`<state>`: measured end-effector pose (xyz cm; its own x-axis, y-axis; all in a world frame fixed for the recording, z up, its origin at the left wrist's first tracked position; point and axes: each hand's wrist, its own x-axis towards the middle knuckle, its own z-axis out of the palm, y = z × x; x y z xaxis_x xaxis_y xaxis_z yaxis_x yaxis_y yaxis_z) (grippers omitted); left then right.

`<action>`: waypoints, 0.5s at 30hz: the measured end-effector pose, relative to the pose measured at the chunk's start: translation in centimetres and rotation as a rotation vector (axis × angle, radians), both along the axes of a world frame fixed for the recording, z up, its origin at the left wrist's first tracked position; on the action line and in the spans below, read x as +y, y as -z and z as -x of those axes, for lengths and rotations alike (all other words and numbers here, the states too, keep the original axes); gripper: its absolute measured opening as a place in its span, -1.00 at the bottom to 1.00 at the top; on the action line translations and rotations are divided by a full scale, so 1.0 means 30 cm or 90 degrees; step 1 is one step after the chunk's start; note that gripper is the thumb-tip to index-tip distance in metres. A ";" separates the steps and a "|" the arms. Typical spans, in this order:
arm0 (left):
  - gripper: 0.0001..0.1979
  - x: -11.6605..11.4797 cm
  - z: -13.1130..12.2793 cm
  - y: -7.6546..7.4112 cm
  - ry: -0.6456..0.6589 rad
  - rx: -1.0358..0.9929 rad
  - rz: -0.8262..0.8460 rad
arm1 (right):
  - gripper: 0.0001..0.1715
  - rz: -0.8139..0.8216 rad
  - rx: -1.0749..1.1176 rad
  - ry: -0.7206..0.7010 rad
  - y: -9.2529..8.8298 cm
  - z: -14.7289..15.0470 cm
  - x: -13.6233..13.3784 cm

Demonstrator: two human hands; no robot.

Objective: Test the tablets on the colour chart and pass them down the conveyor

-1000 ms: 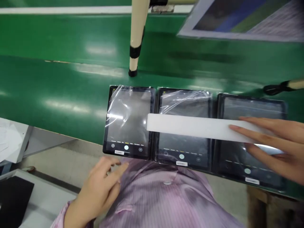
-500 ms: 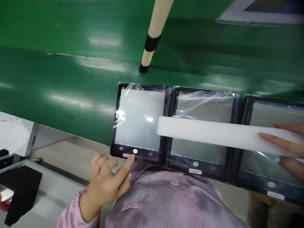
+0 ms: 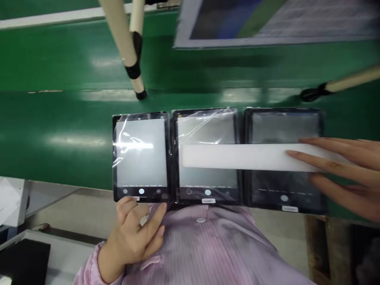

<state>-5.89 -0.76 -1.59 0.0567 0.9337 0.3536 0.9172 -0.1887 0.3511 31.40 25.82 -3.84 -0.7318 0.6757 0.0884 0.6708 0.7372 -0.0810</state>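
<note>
Three black-framed tablets lie side by side at the green table's near edge: a left tablet [image 3: 141, 154] with a bright screen, a middle tablet [image 3: 208, 180] and a darker right tablet [image 3: 282, 182]. Clear film covers at least the left two. Across the middle and right ones stretches a long white strip [image 3: 231, 156], its right end between the fingers of my right hand [image 3: 347, 166]. My left hand [image 3: 135, 229] is by the left tablet's lower edge, index finger extended, other fingers partly curled, holding nothing.
Beige poles with black joints [image 3: 135, 71] stand behind the left tablet, and another pole [image 3: 344, 83] is at the right. A framed sheet [image 3: 222, 42] is at the top. Below left are a grey tray [image 3: 71, 253] with a black piece and white papers [image 3: 10, 198].
The view has shifted right. The strip's left end no longer overlaps the left tablet and now lies over the middle one. My left index finger has moved right, off the left tablet's shutter button.
</note>
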 end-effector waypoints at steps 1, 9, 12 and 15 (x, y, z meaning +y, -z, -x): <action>-0.74 0.030 -0.022 0.001 0.016 0.005 0.023 | -0.44 -0.001 0.024 -0.019 -0.002 -0.045 0.001; -0.71 0.204 -0.193 0.015 0.129 0.095 0.116 | -0.67 -0.115 0.033 0.012 -0.049 -0.259 -0.025; -0.72 0.214 -0.219 0.002 0.133 0.116 0.113 | -0.69 -0.114 0.042 0.019 -0.052 -0.254 -0.030; -0.73 0.212 -0.235 -0.021 0.132 0.101 0.102 | -0.66 -0.104 0.063 0.021 -0.042 -0.250 -0.031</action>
